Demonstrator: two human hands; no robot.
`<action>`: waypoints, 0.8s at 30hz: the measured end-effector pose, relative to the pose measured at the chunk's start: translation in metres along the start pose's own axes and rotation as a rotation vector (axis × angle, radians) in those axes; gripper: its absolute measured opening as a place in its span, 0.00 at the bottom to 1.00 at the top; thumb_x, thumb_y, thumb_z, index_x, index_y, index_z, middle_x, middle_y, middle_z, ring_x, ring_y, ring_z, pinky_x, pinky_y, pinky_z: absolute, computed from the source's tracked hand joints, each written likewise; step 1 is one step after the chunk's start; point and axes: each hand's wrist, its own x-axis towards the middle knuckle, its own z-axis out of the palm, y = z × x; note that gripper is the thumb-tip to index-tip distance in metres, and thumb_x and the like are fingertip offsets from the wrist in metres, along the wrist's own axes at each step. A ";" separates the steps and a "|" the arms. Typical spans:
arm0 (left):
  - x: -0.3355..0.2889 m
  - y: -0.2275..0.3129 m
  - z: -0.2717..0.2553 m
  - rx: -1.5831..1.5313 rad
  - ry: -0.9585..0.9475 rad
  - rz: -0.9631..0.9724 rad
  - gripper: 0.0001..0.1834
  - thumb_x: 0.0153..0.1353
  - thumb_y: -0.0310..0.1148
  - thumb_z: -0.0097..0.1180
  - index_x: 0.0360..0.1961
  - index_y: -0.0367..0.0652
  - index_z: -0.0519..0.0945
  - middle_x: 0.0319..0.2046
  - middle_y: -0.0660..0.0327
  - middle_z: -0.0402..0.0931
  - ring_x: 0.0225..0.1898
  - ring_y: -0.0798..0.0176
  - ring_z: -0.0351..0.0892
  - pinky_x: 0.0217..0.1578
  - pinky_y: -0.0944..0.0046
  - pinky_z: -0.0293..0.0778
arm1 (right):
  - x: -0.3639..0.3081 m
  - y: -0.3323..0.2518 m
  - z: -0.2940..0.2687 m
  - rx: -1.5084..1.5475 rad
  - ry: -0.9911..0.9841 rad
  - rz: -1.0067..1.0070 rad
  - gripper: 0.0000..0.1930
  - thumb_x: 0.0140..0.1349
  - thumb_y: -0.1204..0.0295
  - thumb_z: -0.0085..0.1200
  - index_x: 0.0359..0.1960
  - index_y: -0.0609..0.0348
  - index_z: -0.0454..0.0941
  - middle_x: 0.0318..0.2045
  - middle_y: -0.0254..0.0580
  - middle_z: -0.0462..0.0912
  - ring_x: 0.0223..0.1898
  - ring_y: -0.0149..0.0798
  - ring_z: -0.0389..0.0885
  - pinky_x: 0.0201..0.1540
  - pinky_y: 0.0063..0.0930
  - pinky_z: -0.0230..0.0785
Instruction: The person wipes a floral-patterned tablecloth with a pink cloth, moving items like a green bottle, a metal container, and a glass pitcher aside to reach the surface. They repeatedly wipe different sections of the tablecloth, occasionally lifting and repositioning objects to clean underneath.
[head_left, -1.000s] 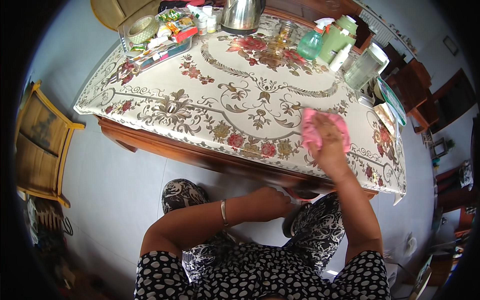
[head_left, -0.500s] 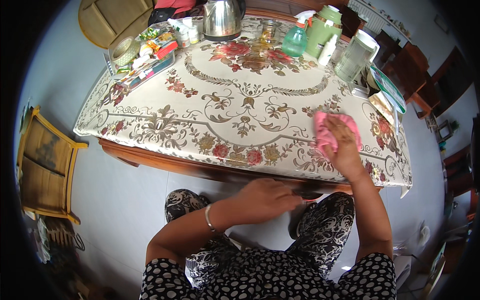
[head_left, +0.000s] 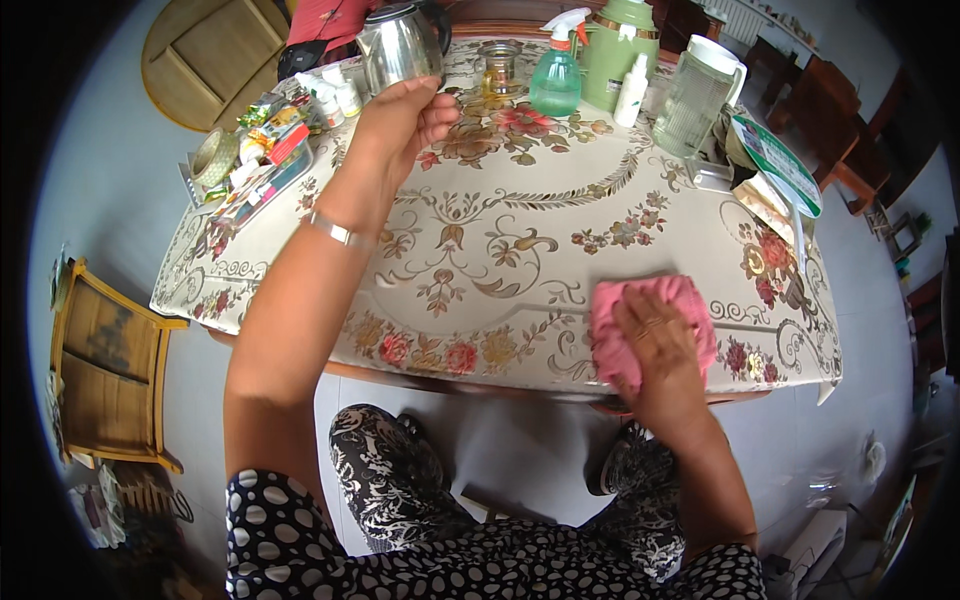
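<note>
A bunched pink cloth (head_left: 612, 322) lies near the front edge of the table, right of the middle. My right hand (head_left: 655, 340) presses down on it from above, gripping it against the flowered tablecloth (head_left: 500, 240). Farther off to the left, my left hand (head_left: 402, 125) is raised in front of the steel kettle (head_left: 398, 50), its fingers loosely curved and apart with nothing in them. Its fingertips overlap the kettle's lower part in this view; I cannot tell whether they touch it.
At the back stand a glass jar (head_left: 498, 70), a green spray bottle (head_left: 556, 82), a green thermos (head_left: 620, 50), a white bottle (head_left: 632, 92) and a clear pitcher (head_left: 690, 100). A filled plastic basket (head_left: 272, 180) sits back left. Beside the table is a wooden chair (head_left: 115, 365). Someone in red (head_left: 325, 22) is beyond.
My left hand has reached from above my lap forward to the kettle. My right hand and the pink cloth have come slightly nearer and left. The view has shifted a little.
</note>
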 end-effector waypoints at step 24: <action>0.172 -0.080 0.041 0.309 0.278 -0.380 0.17 0.63 0.49 0.56 0.23 0.51 0.74 0.17 0.73 0.67 0.17 0.73 0.61 0.20 0.72 0.60 | -0.002 0.012 -0.002 0.058 0.031 0.009 0.31 0.40 0.69 0.63 0.52 0.58 0.75 0.60 0.44 0.71 0.61 0.45 0.68 0.64 0.42 0.55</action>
